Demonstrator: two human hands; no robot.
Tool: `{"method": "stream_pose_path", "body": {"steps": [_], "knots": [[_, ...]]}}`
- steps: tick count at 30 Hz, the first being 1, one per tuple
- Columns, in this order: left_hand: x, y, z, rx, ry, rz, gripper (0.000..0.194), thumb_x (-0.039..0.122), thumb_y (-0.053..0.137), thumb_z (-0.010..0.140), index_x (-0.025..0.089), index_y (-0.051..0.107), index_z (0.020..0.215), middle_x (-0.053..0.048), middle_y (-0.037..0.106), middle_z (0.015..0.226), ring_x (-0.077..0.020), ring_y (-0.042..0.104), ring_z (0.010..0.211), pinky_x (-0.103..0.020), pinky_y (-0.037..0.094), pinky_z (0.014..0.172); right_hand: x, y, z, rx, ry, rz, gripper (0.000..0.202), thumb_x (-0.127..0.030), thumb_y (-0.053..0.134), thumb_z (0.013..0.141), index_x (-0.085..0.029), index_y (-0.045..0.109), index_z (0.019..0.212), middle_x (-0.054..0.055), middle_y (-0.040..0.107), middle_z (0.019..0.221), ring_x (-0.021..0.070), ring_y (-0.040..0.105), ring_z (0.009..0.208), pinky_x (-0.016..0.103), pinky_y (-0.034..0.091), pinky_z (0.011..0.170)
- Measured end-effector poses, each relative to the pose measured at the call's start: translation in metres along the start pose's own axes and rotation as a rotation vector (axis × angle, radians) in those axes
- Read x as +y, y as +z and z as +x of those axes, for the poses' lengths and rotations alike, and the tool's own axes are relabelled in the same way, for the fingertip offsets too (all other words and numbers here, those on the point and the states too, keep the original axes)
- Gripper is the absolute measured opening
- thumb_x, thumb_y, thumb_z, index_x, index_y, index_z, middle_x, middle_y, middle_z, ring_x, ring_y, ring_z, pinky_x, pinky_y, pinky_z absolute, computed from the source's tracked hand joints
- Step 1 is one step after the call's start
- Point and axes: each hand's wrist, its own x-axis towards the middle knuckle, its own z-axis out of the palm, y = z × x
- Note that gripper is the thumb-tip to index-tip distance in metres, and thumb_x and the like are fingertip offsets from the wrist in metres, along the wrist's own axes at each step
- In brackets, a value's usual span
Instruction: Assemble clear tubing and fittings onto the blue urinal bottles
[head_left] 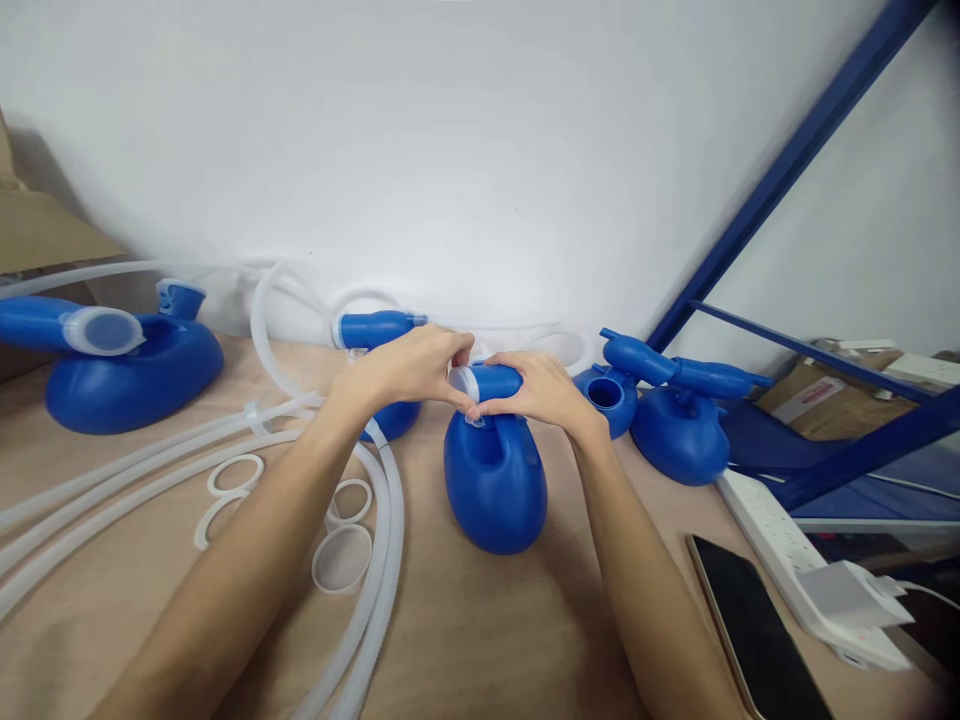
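Note:
In the middle, a blue bottle (496, 490) with a looped handle rests on the table. Above its top lies a blue tube-shaped piece (499, 380) with a translucent cap (463, 382) on its left end. My left hand (427, 365) pinches the cap, thumb below and fingers above. Around the blue tube-shaped piece's right part, my right hand (544, 388) is closed, its thumb reaching toward the cap. The bottle's neck is mostly hidden behind the tube-shaped piece and the fingers.
White hoses (390, 540) curve across the left, near white rings (236, 474) and a round lid (342, 558). Other blue bottles (135, 375) stand at both sides. A phone (754, 625), power strip (787, 550) and blue metal frame (787, 170) are at the right.

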Motion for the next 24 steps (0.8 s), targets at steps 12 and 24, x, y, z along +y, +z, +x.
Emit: {"method": "stream_pose_path", "body": {"steps": [12, 24], "knots": [[0.012, -0.004, -0.021, -0.221, -0.207, 0.098, 0.044, 0.061, 0.085, 0.070, 0.024, 0.081, 0.094, -0.007, 0.077, 0.085, -0.0266, 0.068, 0.072, -0.031, 0.041, 0.064, 0.003, -0.002, 0.001, -0.025, 0.028, 0.040, 0.051, -0.066, 0.079, 0.082, -0.030, 0.075, 0.117, 0.003, 0.081, 0.112, 0.0312, 0.073, 0.101, 0.038, 0.051, 0.082], [-0.017, 0.047, 0.011, -0.235, -0.029, -0.400, 0.035, 0.052, 0.073, 0.085, 0.020, 0.078, 0.072, -0.001, 0.074, 0.072, -0.0189, 0.066, 0.070, -0.025, 0.047, 0.068, 0.012, -0.004, -0.001, -0.019, 0.103, 0.096, 0.055, -0.069, 0.063, 0.093, -0.027, 0.069, 0.128, 0.007, 0.078, 0.123, 0.0334, 0.073, 0.112, 0.043, 0.053, 0.094]]}}
